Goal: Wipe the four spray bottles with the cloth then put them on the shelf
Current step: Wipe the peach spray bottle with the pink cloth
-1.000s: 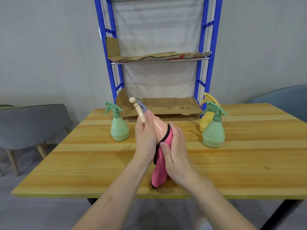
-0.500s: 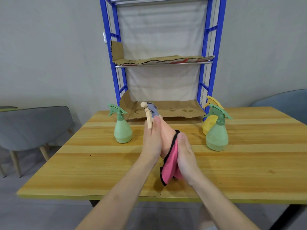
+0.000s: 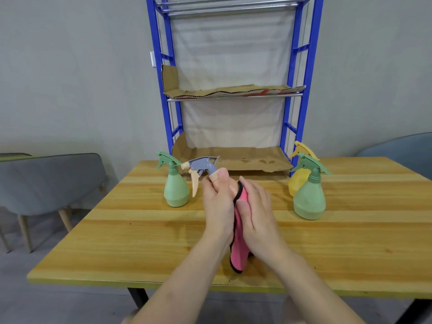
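While the left hand (image 3: pixel 216 206) curled its grip round the neck of the bottle (image 3: pixel 202 164), the right hand (image 3: pixel 256 211) closed its grip on the cloth (image 3: pixel 238 251) and pressed it to the bottle's body. The bottle was held above the middle of the surface (image 3: pixel 140 230), in front of the shelf (image 3: pixel 167 113). It looked light, stiff plastic, smooth and probably slippery on the belly, so the narrow neck under the head seemed the surest hold. Its long axis leaned away from the person, with the base toward them and hidden by the hands. The nozzle pointed left and the trigger hung down.
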A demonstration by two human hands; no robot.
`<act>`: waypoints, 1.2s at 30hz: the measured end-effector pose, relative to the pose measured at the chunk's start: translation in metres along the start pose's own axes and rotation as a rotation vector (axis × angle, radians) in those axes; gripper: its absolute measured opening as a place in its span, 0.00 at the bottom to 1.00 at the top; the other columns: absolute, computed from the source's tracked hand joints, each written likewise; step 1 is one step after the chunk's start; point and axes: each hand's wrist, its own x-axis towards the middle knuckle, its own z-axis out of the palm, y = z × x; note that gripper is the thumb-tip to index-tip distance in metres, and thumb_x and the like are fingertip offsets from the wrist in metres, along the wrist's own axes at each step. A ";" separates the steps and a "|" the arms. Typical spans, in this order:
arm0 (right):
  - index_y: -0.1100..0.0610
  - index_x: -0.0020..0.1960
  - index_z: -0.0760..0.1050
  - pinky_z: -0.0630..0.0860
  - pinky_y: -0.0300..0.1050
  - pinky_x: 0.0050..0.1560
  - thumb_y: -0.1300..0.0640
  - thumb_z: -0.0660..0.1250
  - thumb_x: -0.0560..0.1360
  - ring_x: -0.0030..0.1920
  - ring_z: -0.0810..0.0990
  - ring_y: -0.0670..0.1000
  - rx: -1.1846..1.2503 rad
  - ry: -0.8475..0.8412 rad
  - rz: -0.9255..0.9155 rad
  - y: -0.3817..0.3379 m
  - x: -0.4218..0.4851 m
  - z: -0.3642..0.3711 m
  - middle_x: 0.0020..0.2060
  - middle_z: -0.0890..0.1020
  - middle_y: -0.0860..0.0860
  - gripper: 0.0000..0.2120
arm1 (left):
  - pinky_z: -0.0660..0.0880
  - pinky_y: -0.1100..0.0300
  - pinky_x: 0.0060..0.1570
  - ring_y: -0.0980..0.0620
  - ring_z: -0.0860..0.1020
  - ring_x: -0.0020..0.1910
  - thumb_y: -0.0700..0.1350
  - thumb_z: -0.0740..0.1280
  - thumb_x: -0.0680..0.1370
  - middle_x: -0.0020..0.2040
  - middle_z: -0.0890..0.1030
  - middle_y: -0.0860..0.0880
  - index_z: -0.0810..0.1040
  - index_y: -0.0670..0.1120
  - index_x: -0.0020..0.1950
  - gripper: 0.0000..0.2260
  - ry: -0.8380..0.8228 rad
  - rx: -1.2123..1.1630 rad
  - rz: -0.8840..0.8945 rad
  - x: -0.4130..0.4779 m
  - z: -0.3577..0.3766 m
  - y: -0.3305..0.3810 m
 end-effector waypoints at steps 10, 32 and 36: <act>0.45 0.73 0.70 0.66 0.36 0.71 0.40 0.50 0.85 0.70 0.72 0.38 0.528 -0.058 0.453 -0.009 0.000 -0.003 0.69 0.75 0.40 0.21 | 0.79 0.46 0.56 0.50 0.82 0.47 0.56 0.61 0.85 0.46 0.84 0.49 0.79 0.45 0.54 0.15 -0.081 -0.048 -0.005 0.012 -0.010 0.009; 0.52 0.77 0.68 0.58 0.38 0.77 0.42 0.56 0.83 0.77 0.62 0.43 -0.030 0.136 -0.035 -0.002 0.000 -0.012 0.76 0.66 0.44 0.25 | 0.77 0.47 0.53 0.50 0.77 0.45 0.59 0.64 0.83 0.43 0.78 0.49 0.75 0.46 0.52 0.16 -0.121 0.023 0.070 0.008 -0.001 0.025; 0.55 0.81 0.60 0.54 0.36 0.78 0.46 0.52 0.84 0.79 0.58 0.40 0.003 0.080 -0.026 -0.004 -0.010 -0.002 0.78 0.63 0.44 0.28 | 0.76 0.51 0.51 0.53 0.77 0.43 0.55 0.63 0.85 0.42 0.78 0.49 0.76 0.42 0.50 0.16 -0.129 0.012 0.029 0.003 0.004 0.025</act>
